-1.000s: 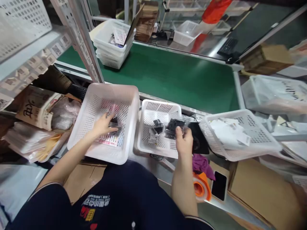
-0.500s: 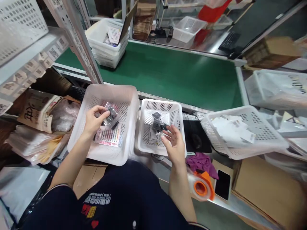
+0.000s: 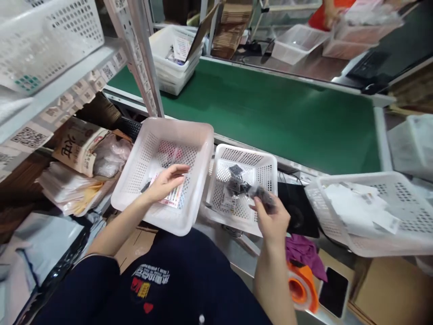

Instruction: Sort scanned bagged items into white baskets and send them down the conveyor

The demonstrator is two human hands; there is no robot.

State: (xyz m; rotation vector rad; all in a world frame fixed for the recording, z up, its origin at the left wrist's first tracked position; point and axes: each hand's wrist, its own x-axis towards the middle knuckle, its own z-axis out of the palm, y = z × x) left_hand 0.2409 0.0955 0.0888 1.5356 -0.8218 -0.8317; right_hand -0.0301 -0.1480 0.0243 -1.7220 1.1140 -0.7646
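Observation:
My left hand [image 3: 165,183] is over the larger white basket [image 3: 203,171], its fingers stretched out and nothing in them. Beneath it lies a printed color sheet [image 3: 175,197], partly covered by the hand. A small dark item [image 3: 145,186] shows left of my wrist in the same basket. My right hand [image 3: 274,219] pinches a clear bag with dark contents [image 3: 264,197] at the right side of the smaller white basket [image 3: 216,212]. More dark bagged pieces [image 3: 236,183] lie inside that basket, beside a printed label [image 3: 228,201]. What the bags contain is too blurred to name.
A green conveyor belt [image 3: 264,108] runs behind the baskets, with stacked white baskets [image 3: 179,76] on it. To the right is a basket of papers [image 3: 358,207]. An orange tape dispenser [image 3: 301,289], purple cloth [image 3: 306,255] and phone [image 3: 333,291] sit nearby. Another person's hand [image 3: 329,16] shows beyond the belt.
The clear bag has left my left hand, which has opened. My right hand, open earlier, has closed on a dark bagged item. The view has shifted, and another person's hand has appeared at the back.

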